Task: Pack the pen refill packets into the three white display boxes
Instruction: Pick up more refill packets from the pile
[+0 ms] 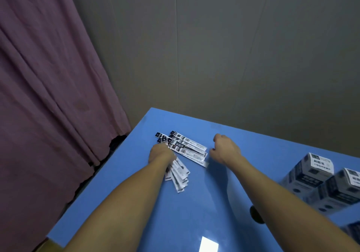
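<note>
The step in hand looks like gathering, not yet packing. On the glossy blue counter (194,209) the long, flat black-and-white pen refill packets (188,146) lie in a loose fan near the far left corner, some spread toward the middle and some bunched under the left wrist. The left hand (160,152) sits on the near end of that fan with its fingers curled round a bundle of packets, whose lower ends stick out below the wrist. The right hand (226,148) hovers just beside the right end of the spread, fingers curled and holding nothing that I can see (it appears close to the packets but not touching them).

The white printed cardboard display boxes (311,172) stand well apart at the right edge of the counter; two show plainly, and a third is only a sliver at the lower right corner. Whether they hold anything cannot be told from here.

The next move, as I judge it, calls for the right hand to sweep the loose packets into the left hand's bundle, squaring their ends, before carrying them across to a box
</note>
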The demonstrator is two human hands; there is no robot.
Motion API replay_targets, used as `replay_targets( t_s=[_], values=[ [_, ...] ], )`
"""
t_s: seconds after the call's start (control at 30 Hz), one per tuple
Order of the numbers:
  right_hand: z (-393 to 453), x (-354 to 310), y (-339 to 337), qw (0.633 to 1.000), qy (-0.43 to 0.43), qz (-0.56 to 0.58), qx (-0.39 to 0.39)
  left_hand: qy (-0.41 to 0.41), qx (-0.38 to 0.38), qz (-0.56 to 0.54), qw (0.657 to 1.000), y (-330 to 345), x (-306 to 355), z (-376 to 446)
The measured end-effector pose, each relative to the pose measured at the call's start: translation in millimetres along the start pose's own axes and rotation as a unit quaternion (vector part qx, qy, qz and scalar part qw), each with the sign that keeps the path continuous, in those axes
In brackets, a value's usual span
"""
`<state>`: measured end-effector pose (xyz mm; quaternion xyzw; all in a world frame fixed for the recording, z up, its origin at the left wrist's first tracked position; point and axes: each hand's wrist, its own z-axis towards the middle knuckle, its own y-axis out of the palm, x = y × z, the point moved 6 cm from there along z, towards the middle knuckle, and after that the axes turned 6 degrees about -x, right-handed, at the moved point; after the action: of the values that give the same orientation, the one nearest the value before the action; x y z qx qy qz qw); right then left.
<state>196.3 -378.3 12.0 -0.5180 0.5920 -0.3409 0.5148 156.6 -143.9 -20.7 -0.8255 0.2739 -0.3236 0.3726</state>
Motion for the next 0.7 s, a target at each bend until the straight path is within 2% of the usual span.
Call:
replay_targets(
  t_s=[0.13,0.3,0.7],
  values=[
    [3.8,-19.1,2.7,1.0,-0.012,0.002,-0.004,-0.011,-0.006,-0.026,1.0,-18.8,-29.8,5.8],
    [2.7,-50.0,11.3,0.999,-0.04,-0.01,-0.012,-0.022,-0.038,-0.11,0.993,-28.6,-62.1,8.7],
    [-2.5,-81.4,21.3,0.995,-0.09,-0.023,-0.019,-0.019,-0.021,-0.144,0.989,-38.4,-93.6,9.1]
  ],
)
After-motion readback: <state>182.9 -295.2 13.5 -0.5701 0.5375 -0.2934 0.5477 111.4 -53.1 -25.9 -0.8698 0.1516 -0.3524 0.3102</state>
